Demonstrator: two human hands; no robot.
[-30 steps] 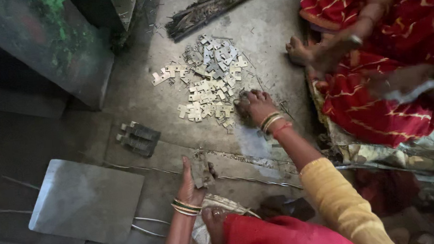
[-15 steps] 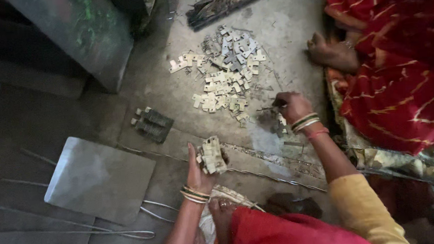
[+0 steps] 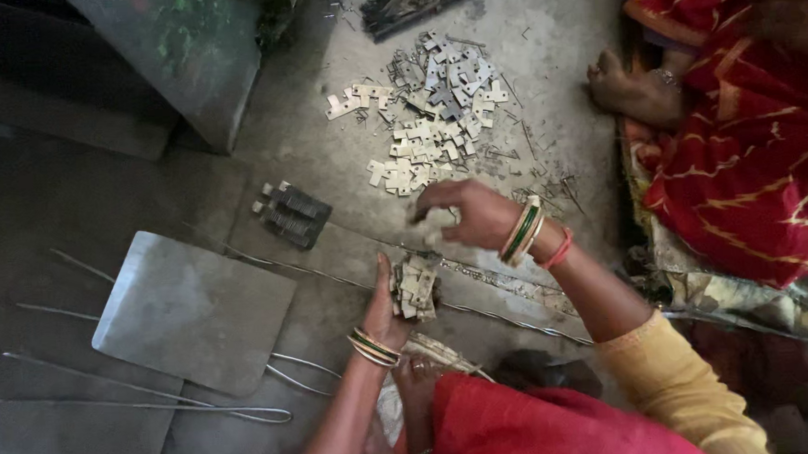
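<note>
We look down on a concrete floor (image 3: 328, 180). Our left hand (image 3: 392, 306) lies palm up, fingers loosely curled, cupping a small stack of metal pieces (image 3: 416, 286) that rests against the palm. Our right hand (image 3: 468, 213) hovers just above and to the right of that stack, fingers bent downward and drawn together; whether they pinch a piece we cannot tell. Bangles ring both wrists.

Beyond the right hand a loose heap of flat metal pieces (image 3: 435, 115) spreads over the floor, pale ones toward us and greyer ones farther off. A dark block of stacked pieces (image 3: 293, 214) sits apart to the left of the heap. A flat metal sheet (image 3: 192, 312) lies left of the left hand, with long wires (image 3: 136, 398) running beneath and beside it. At upper right another person in red patterned cloth (image 3: 750, 144) sits with a bare foot (image 3: 632, 91) near the heap.
</note>
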